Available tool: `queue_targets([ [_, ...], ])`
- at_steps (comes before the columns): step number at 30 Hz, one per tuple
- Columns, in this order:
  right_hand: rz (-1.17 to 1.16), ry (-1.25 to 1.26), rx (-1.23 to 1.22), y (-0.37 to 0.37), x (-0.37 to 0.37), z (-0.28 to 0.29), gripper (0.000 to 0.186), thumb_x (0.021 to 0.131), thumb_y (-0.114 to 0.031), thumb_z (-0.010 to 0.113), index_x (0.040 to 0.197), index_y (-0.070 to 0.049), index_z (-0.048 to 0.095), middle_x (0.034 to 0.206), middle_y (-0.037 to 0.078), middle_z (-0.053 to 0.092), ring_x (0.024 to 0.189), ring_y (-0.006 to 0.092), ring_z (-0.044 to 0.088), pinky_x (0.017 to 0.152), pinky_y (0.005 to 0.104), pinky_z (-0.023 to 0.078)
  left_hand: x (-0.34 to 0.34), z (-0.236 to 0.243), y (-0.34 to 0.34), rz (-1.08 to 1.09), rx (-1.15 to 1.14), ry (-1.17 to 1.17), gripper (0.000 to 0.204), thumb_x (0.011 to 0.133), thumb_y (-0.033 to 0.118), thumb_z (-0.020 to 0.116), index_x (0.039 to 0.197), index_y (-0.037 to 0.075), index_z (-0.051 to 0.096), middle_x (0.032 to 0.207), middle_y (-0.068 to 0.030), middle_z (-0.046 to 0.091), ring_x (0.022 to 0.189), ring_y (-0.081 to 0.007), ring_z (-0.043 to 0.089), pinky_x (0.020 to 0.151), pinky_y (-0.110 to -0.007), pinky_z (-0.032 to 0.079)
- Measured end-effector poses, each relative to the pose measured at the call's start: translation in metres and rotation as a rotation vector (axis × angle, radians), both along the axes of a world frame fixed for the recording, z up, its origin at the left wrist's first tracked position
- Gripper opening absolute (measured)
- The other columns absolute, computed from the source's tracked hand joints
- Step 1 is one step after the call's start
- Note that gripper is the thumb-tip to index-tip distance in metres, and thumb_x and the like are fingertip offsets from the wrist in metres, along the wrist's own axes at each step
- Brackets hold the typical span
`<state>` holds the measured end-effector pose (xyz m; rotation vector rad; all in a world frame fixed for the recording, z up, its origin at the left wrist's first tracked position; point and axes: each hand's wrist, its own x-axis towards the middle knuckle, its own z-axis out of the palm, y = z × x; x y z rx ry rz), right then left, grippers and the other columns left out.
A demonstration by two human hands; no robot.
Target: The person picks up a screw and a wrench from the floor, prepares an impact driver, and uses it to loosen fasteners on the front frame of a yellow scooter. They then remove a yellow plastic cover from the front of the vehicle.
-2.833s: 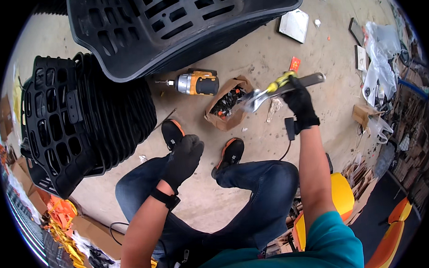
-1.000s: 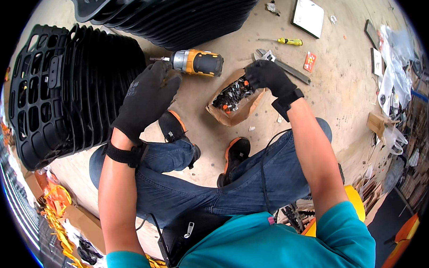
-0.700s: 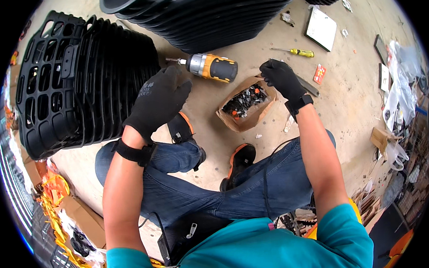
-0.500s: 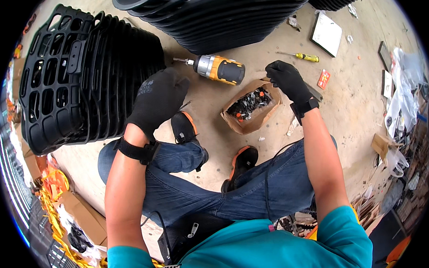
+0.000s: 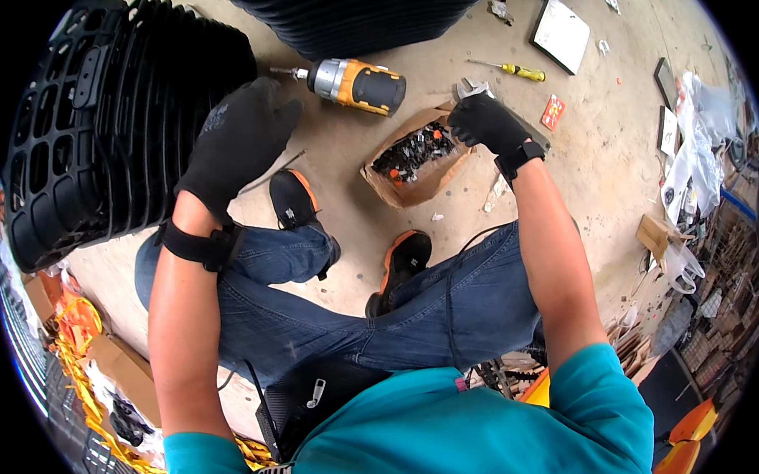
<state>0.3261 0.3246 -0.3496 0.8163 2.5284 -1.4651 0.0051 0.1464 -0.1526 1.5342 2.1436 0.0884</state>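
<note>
My left hand (image 5: 234,142), in a black glove, is beside the left stack of black plastic shells (image 5: 59,156). Its thumb stands apart from the fingers, and nothing shows in it; the fingertips are partly hidden. The black-gloved right hand (image 5: 486,123) is over the right edge of an open cardboard box (image 5: 434,178). Its fingers are curled together, and whatever they hold is hidden. Small black and silver parts (image 5: 406,159) with a few orange pieces fill the box bottom. A yellow and black power drill (image 5: 357,86) lies on the floor between my hands.
Another black stack (image 5: 372,16) stands ahead. On the floor lie a yellow-handled screwdriver (image 5: 520,71), a red packet (image 5: 553,112), a grey bar-like thing (image 5: 530,131) and a white panel (image 5: 560,34). A thin dark rod (image 5: 273,171) lies near my left shoe (image 5: 293,198). Plastic bags (image 5: 698,151) lie right.
The view has shifted, so most things sit higher and further left. My right hand has come down onto the box's edge. The left thumb now stands out more from the fingers.
</note>
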Motion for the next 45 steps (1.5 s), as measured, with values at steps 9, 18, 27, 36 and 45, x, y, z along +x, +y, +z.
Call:
queue_targets([
  [9,0.641,-0.142,0.697,-0.054,-0.013,-0.057,0.009,0.078,-0.009,0.06,0.076,-0.009,0.069,0.078,0.012,0.067,0.078,0.0305,0.068,0.069,0.0394,0.053,0.004,-0.003,-0.005,-0.019,0.19,-0.129,0.024,0.094,0.015,0.055,0.11,-0.002,0.062,0.099,-0.0186,0.066,0.088,-0.031,0.064,0.077,-0.036,0.05],
  [18,0.002,-0.549,0.461,-0.108,-0.05,-0.054,0.034,0.084,-0.031,0.061,0.108,-0.01,0.071,0.126,0.018,0.06,0.12,0.0397,0.051,0.098,0.05,0.042,0.013,0.01,0.005,0.223,0.143,-0.347,0.029,0.096,0.017,0.057,0.117,-0.002,0.061,0.096,-0.0126,0.068,0.084,-0.0179,0.063,0.078,-0.028,0.049],
  [27,0.103,-0.408,0.472,-0.119,-0.049,-0.048,0.029,0.078,-0.029,0.067,0.104,-0.015,0.072,0.104,0.01,0.069,0.099,0.0301,0.066,0.081,0.0451,0.053,0.018,0.008,0.006,0.11,0.149,-0.347,0.025,0.095,0.014,0.056,0.114,-0.001,0.061,0.082,-0.0098,0.064,0.073,-0.0127,0.059,0.07,-0.027,0.048],
  [36,0.193,-0.218,0.256,-0.162,-0.034,-0.055,0.041,0.081,-0.03,0.061,0.119,-0.016,0.065,0.115,0.014,0.065,0.108,0.0326,0.062,0.093,0.0426,0.048,0.021,-0.009,-0.003,-0.128,0.1,-0.257,0.037,0.093,0.019,0.06,0.121,-0.004,0.058,0.103,-0.0177,0.066,0.091,-0.0263,0.065,0.082,-0.035,0.05],
  [45,0.062,-0.304,0.364,-0.123,-0.038,-0.048,0.025,0.081,-0.024,0.064,0.101,-0.01,0.071,0.098,0.015,0.07,0.092,0.0303,0.068,0.079,0.0409,0.055,0.04,-0.021,-0.019,-0.268,-0.034,-0.175,0.045,0.092,0.025,0.063,0.125,-0.004,0.056,0.119,-0.023,0.062,0.112,-0.0376,0.059,0.097,-0.041,0.046],
])
